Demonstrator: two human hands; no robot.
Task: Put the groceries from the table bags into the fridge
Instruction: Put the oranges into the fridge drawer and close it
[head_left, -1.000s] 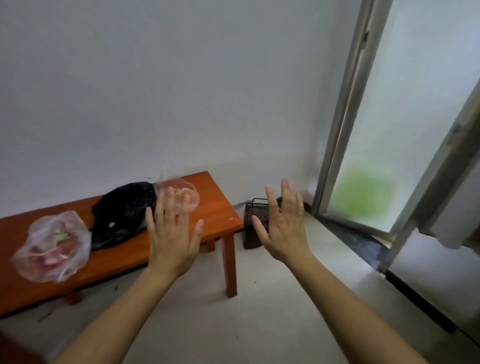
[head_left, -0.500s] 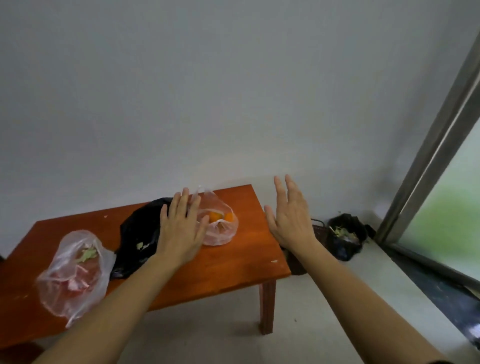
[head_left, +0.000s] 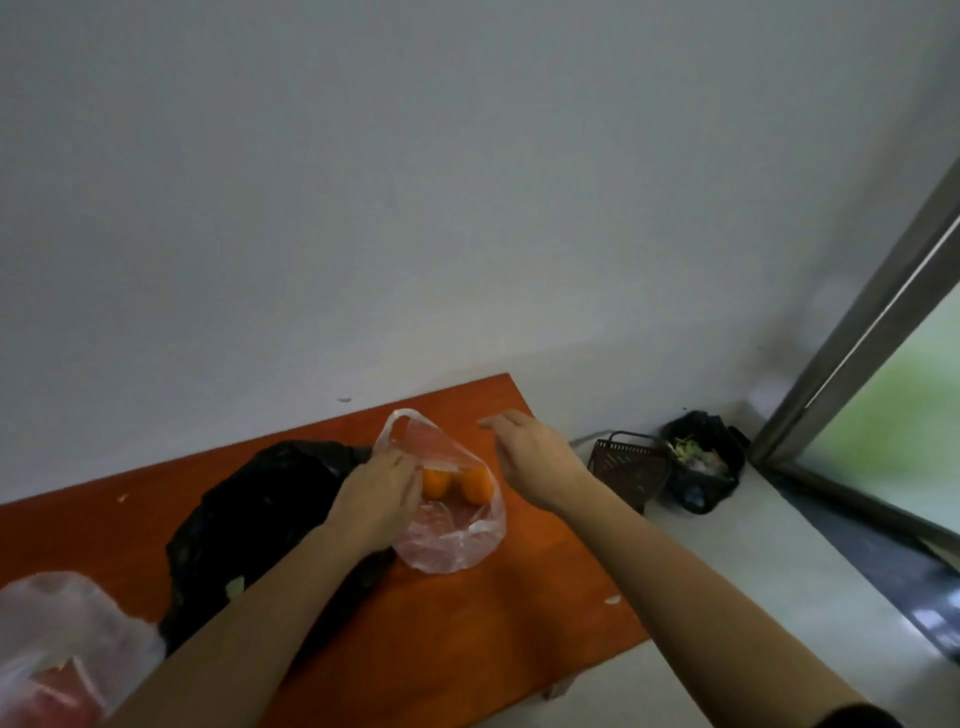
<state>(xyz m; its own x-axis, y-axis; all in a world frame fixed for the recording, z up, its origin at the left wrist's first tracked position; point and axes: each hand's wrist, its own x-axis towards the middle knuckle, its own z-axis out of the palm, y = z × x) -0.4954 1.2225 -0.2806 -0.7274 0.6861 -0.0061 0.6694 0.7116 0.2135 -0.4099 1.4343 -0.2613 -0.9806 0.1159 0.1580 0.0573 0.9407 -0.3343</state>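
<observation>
The left hand (head_left: 379, 499) has come down from where it hovered flat half a second ago, fingers straight over the seam between the two bags. It now sits at the left side of the clear plastic bag (head_left: 452, 540), its fingers curled and gripping the plastic at the mouth. That bag lies on the orange-brown wooden table (head_left: 493, 634), near the far right end. One handle loop now stands up and the mouth is pulled wider than before. Two oranges (head_left: 475, 484) show side by side inside it, against the far wall of the bag.

The right hand (head_left: 530, 457) was raised with its fingers pointing up. It is now lower and turned, the fingers loosely bent and pointing left, just to the right of the bag. It hovers above the table, holds nothing and stays clear of the plastic.

The black plastic bag (head_left: 260, 519) lies crumpled just left of the clear one, touching it, under the left forearm. A second clear bag (head_left: 62, 634) with something red inside sits at the lower left edge of the view, nearer the camera than before.

On the floor past the table's right end stand a brown slatted basket (head_left: 628, 467) and, beside it, a black bin bag (head_left: 701, 483) with scraps. A metal door frame (head_left: 857, 338) slants up at the right.
</observation>
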